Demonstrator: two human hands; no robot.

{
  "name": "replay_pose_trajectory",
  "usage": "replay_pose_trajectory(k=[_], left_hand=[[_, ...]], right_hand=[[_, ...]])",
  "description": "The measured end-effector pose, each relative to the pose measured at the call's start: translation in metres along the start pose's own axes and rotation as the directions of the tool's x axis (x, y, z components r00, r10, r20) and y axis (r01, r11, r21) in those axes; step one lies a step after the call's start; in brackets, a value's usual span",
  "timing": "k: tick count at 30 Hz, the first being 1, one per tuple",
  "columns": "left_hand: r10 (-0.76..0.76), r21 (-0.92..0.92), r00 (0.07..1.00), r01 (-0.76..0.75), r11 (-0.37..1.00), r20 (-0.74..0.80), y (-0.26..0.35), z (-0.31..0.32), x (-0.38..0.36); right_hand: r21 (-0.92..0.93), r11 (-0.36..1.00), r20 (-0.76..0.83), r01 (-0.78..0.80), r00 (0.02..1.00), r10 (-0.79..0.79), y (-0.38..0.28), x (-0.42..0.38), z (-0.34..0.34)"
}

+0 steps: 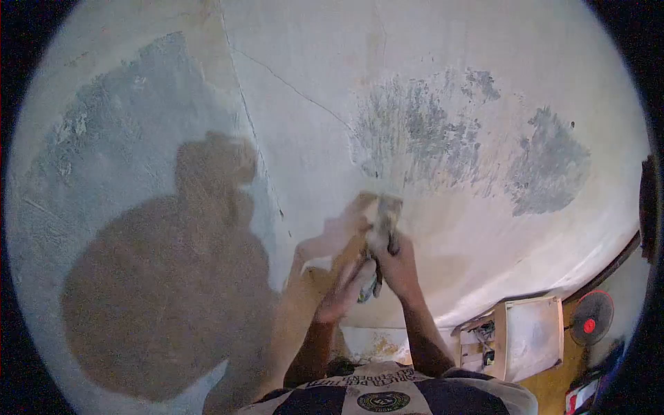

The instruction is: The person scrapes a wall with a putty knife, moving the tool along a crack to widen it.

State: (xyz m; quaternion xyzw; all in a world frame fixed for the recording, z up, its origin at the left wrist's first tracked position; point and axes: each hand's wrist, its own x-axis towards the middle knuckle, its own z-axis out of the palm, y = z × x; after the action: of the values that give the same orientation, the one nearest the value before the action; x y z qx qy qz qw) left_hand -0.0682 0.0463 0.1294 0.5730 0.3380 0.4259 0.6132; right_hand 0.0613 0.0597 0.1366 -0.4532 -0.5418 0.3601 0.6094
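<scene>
Both my hands are raised close together in front of the plastered wall (304, 159). My right hand (398, 257) is closed around what looks like a putty knife (389, 209), its flat, pale-smeared blade pointing up. Beside it, slightly lower, my left hand (342, 289) is closed against a pale, dark-edged thing (368, 282) whose kind I cannot make out. Motion blurs the fingers of both hands, and they partly overlap. Above the hands, a rough grey patch (418, 128) shows on the pale wall.
Another grey patch (550, 166) lies to the right, and a larger grey area (117, 124) to the left. A crack (245, 114) runs down the wall. My shadow (173, 290) covers the lower left. A white cabinet (532, 335) and a fan (589, 319) stand at lower right.
</scene>
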Motion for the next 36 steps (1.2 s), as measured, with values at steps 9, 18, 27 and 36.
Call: replay_pose_trajectory(k=[9, 18, 27, 36], left_hand=[[-0.015, -0.102, 0.967, 0.043, 0.994, 0.255, -0.062, -0.016, -0.005], [0.006, -0.053, 0.940, 0.013, 0.999, 0.340, -0.058, -0.018, 0.009], [-0.069, -0.157, 0.958, 0.116, 0.981, 0.278, -0.049, -0.030, 0.007], [-0.094, -0.261, 0.973, 0.149, 0.954, 0.213, -0.061, 0.009, 0.003]], right_hand=[[0.059, 0.985, 0.062, -0.162, 0.985, 0.158, 0.037, -0.045, -0.026], [0.051, 0.984, -0.019, -0.168, 0.985, 0.169, 0.021, -0.044, -0.025], [-0.061, 0.986, -0.081, -0.153, 0.986, 0.148, 0.029, -0.064, -0.030], [0.051, 0.974, 0.045, -0.222, 0.975, 0.220, 0.009, -0.049, -0.065]])
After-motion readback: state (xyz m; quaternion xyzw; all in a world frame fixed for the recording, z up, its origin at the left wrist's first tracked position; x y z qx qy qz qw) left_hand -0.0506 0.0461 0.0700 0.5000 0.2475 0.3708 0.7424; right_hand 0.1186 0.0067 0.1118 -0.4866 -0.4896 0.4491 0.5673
